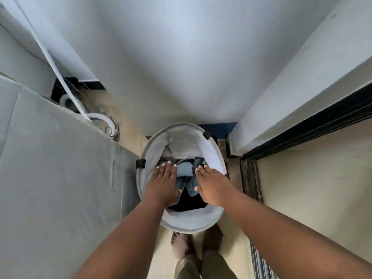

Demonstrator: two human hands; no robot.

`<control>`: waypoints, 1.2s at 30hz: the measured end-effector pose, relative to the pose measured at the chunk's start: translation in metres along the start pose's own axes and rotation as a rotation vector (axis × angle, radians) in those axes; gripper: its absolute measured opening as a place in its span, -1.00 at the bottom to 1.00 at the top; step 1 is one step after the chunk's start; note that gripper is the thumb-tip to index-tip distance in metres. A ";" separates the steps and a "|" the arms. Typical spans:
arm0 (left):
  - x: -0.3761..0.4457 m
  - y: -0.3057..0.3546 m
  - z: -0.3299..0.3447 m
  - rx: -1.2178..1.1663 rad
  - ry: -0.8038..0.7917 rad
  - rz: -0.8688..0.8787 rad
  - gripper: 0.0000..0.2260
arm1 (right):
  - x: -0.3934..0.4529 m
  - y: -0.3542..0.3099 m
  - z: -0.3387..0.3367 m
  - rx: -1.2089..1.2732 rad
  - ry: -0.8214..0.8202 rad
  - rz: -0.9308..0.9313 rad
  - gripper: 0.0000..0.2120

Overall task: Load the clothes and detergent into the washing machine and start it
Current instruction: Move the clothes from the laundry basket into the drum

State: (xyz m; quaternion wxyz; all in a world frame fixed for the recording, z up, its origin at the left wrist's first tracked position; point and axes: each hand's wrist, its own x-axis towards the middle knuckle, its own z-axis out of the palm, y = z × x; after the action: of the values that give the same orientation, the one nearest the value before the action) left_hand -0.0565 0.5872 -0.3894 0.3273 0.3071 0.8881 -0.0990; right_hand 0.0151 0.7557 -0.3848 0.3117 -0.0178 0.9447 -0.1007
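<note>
A round grey fabric laundry basket (201, 222) stands on the floor against the far wall, straight below me. Inside lie blue clothes (186, 174) on top of dark clothes (189, 204). My left hand (164, 183) reaches over the basket's left side, flat, fingers extended, holding nothing. My right hand (214, 185) hovers over the basket's right side, also flat with fingers apart. Both hands are above the clothes and I cannot tell if they touch them. The large grey covered surface (60, 188) to my left may be the washing machine; no door or controls show.
White and grey hoses (104, 121) coil on the floor behind the covered surface. A white wall corner (302, 87) and a dark door frame (249, 178) stand to the right of the basket. My bare feet (181, 246) are just in front of the basket in a narrow floor strip.
</note>
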 end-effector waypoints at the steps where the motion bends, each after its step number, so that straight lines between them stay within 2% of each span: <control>1: 0.012 0.000 0.010 -0.024 -0.026 -0.010 -0.27 | 0.011 0.003 0.012 -0.014 -0.028 -0.008 -0.38; 5: 0.053 -0.001 0.047 -0.110 -0.100 -0.062 -0.24 | 0.042 0.015 0.058 -0.077 -0.139 -0.011 -0.37; 9: 0.081 -0.002 0.076 -0.094 -0.144 -0.086 -0.26 | 0.067 0.019 0.095 -0.065 -0.263 0.096 -0.34; 13: 0.106 -0.004 0.093 -0.194 -0.144 -0.149 -0.21 | 0.099 0.019 0.117 0.006 -0.282 0.234 -0.35; 17: 0.126 -0.005 0.106 -0.457 -0.143 -0.339 -0.09 | 0.129 0.024 0.132 0.210 -0.247 0.348 -0.12; 20: 0.136 -0.007 0.114 -0.682 -0.215 -0.455 -0.06 | 0.148 0.030 0.138 0.437 -0.233 0.375 0.07; 21: 0.138 -0.009 0.119 -0.717 -0.235 -0.464 -0.10 | 0.152 0.029 0.139 0.487 -0.229 0.346 0.15; 23: 0.138 -0.010 0.122 -0.754 -0.242 -0.453 -0.31 | 0.156 0.024 0.141 0.521 -0.233 0.265 0.28; 25: 0.135 -0.009 0.119 -0.789 -0.190 -0.432 -0.49 | 0.154 0.017 0.142 0.548 -0.265 0.196 0.39; 28: 0.125 -0.003 0.111 -0.900 -0.104 -0.535 -0.65 | 0.147 0.001 0.144 0.624 -0.288 0.134 0.46; 31: 0.111 0.003 0.101 -0.988 -0.073 -0.549 -0.77 | 0.142 -0.018 0.148 0.768 -0.233 0.126 0.43; 33: 0.098 0.005 0.091 -1.052 -0.089 -0.551 -0.84 | 0.137 -0.028 0.149 0.900 -0.135 0.139 0.37; 36: 0.076 0.004 0.067 -1.203 -0.109 -0.573 -0.90 | 0.123 -0.031 0.149 1.067 -0.034 0.173 0.09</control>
State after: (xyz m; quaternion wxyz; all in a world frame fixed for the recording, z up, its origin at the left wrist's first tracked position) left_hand -0.0647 0.6013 -0.4891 0.4468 -0.1824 0.8173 0.3150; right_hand 0.0038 0.6871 -0.5674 0.2997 0.2192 0.7552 -0.5401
